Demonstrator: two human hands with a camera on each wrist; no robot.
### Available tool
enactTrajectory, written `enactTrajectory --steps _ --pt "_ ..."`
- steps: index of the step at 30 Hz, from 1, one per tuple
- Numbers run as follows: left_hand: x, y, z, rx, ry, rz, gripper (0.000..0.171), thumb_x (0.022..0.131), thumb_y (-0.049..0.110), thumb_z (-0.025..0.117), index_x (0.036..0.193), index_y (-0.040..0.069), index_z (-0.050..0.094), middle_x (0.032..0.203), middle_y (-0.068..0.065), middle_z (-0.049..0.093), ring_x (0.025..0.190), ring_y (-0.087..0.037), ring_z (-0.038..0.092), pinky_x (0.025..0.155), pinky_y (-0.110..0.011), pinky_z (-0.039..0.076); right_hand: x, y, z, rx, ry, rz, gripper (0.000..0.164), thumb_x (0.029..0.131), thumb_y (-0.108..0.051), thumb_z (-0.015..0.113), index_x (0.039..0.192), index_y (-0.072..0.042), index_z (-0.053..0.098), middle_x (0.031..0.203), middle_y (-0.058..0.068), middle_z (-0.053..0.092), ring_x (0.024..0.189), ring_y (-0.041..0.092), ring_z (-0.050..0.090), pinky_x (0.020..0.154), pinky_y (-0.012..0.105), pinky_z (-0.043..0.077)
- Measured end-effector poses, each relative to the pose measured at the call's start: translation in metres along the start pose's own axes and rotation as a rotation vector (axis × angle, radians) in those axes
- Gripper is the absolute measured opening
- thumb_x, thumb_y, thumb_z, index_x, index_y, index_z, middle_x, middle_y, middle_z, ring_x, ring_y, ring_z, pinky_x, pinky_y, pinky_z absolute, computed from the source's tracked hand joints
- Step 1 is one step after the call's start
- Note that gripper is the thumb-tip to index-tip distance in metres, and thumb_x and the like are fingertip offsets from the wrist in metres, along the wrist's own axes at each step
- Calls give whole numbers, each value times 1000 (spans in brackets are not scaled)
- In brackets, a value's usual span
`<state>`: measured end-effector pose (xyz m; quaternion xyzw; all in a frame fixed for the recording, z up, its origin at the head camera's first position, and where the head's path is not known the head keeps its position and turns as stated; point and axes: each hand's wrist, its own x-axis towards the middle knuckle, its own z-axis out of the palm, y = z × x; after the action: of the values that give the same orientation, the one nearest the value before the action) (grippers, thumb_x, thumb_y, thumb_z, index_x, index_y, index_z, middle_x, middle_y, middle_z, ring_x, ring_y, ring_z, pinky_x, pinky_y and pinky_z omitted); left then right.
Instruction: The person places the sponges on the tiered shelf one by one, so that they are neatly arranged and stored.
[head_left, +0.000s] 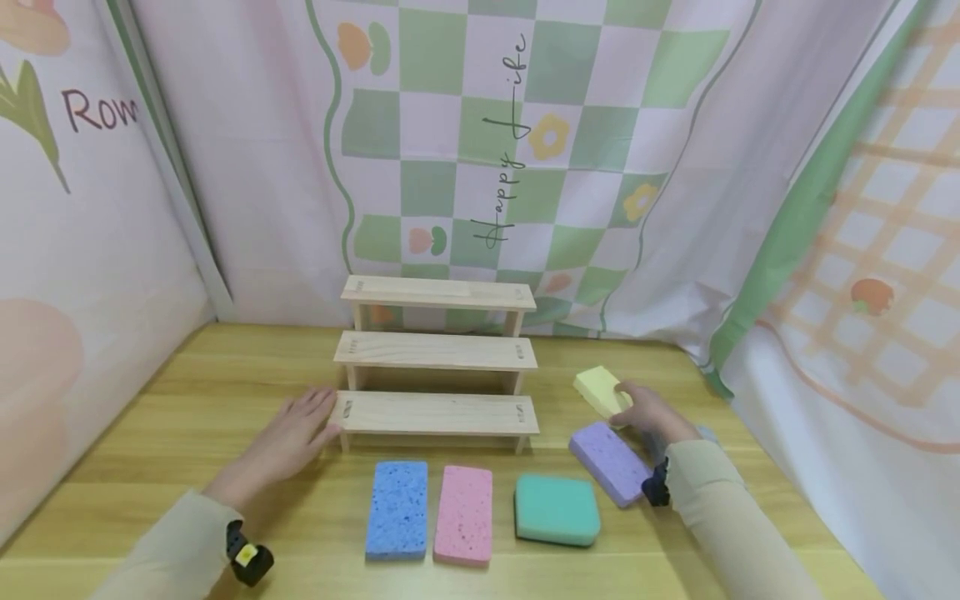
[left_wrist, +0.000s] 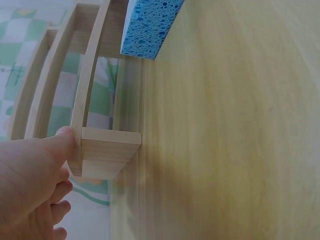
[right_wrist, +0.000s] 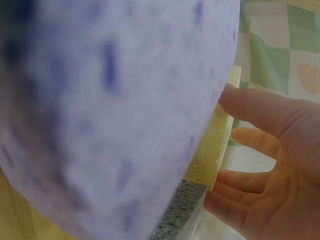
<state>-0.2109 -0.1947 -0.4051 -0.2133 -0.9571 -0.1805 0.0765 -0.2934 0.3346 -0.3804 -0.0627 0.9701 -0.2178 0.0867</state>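
Observation:
A three-step wooden stand (head_left: 438, 413) stands near the middle of the table. My left hand (head_left: 298, 431) rests against the left end of its lowest step; in the left wrist view the thumb (left_wrist: 62, 142) touches the board's edge. Over on the right, my right hand (head_left: 651, 410) has thumb and fingers about the near end of a pale yellow sponge (head_left: 598, 388). Close below lies a purple sponge (head_left: 611, 462), which blocks much of the right wrist view. A grey sponge (right_wrist: 182, 210) is mostly hidden under the right forearm in the head view.
In front of the stand lie a blue sponge (head_left: 397, 510), a pink sponge (head_left: 463, 515) and a teal sponge (head_left: 557, 509), side by side. Printed curtains (head_left: 277, 167) hang behind the wood-grain table (head_left: 247, 367) and along both sides.

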Motion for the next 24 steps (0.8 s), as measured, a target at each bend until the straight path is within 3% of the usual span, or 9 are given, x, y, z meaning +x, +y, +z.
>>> enactTrajectory --steps 24 --pt "2 5 -2 15 -13 20 50 98 21 46 135 -11 35 141 -25 31 129 -44 26 104 -58 17 0 0 1 -7 1 9 63 79 -10 66 129 15 37 127 40 37 115 54 36 95 61 30"
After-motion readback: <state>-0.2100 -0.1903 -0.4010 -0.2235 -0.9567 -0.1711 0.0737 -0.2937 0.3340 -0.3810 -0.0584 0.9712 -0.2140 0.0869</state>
